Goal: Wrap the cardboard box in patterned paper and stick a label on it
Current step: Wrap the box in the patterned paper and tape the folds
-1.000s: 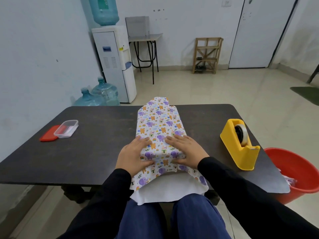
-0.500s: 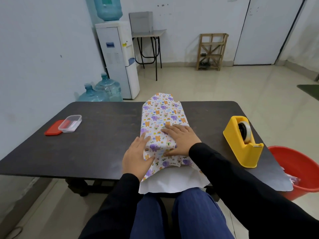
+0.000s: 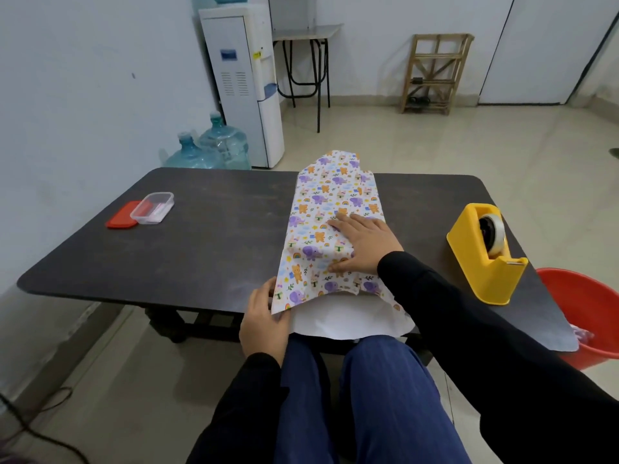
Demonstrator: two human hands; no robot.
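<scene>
Head camera, looking down over the dark table [image 3: 201,242], and the patterned paper [image 3: 331,202] lies lengthwise away from the person, folded over into a long bundle. The cardboard box itself is out of sight; judging by the raised shape, it sits under that fold, beneath the palm.

Right hand [image 3: 365,244] lies flat on top, fingers straight and spread, gripping nothing, just pressing. That reads as an anchor, pinning the overlap so the wrap cannot spring open or slide.

Left hand [image 3: 264,323] is at the near left corner, thumb and fingers curled round the paper's edge in a pinch, probably to pull the sheet taut or square it up. The white underside [image 3: 348,319] hangs over the table's near edge above the knees, so there is spare paper at this end waiting to be folded.

Yellow tape dispenser [image 3: 482,256] stands on the right, close to the pressing hand, handy for sealing the seam. Far left, well apart, a clear container [image 3: 152,204] rests beside its red lid [image 3: 121,220]; whether it holds labels I cannot tell. A red bucket [image 3: 589,306] stands off the right corner
</scene>
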